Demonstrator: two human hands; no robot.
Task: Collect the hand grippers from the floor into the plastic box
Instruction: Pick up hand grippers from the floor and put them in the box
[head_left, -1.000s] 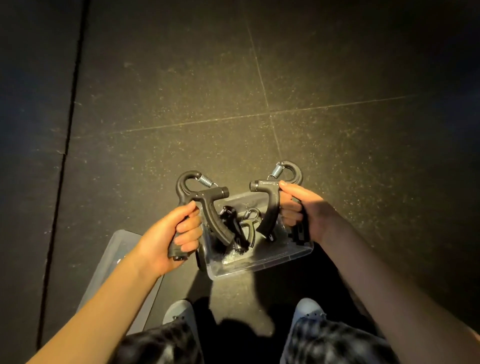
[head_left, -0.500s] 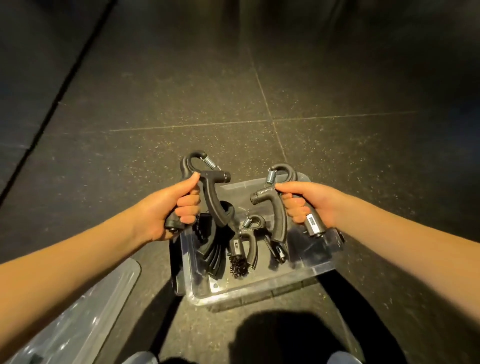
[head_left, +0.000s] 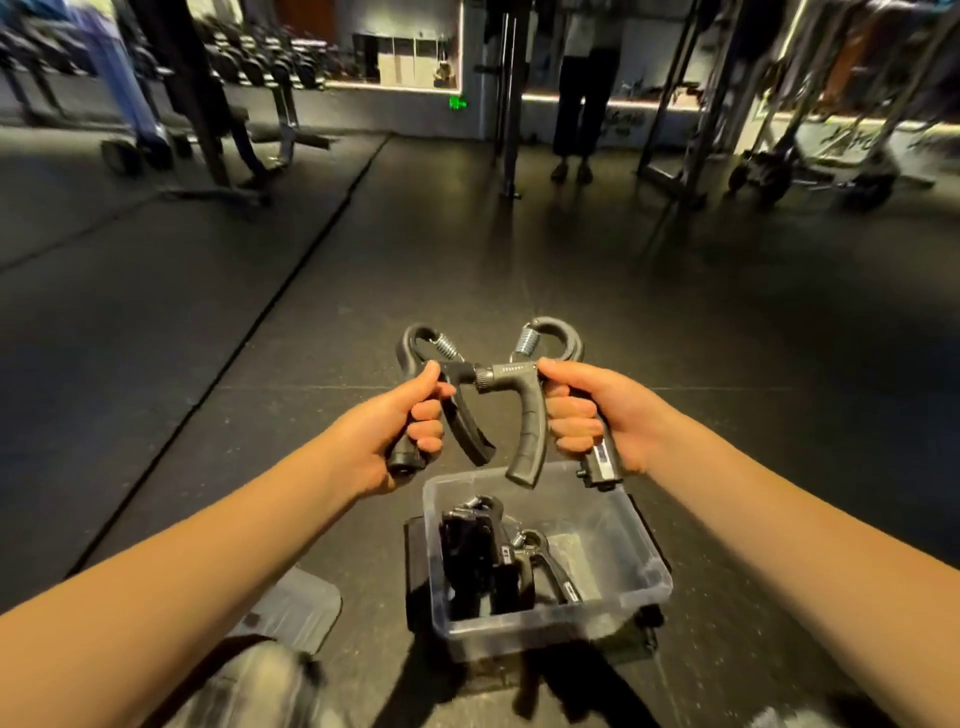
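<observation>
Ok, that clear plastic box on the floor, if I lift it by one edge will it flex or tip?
It would probably flex a little: the plastic box has thin, see-through walls. It would likely dip toward its left side, since the hand grippers in it are piled there. With that pile, it may feel heavier than it looks.

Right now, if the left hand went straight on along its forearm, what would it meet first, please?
Probably the right gripper in the right hand; the left gripper, in the left hand, nearly touches it; depth is unclear.
</observation>
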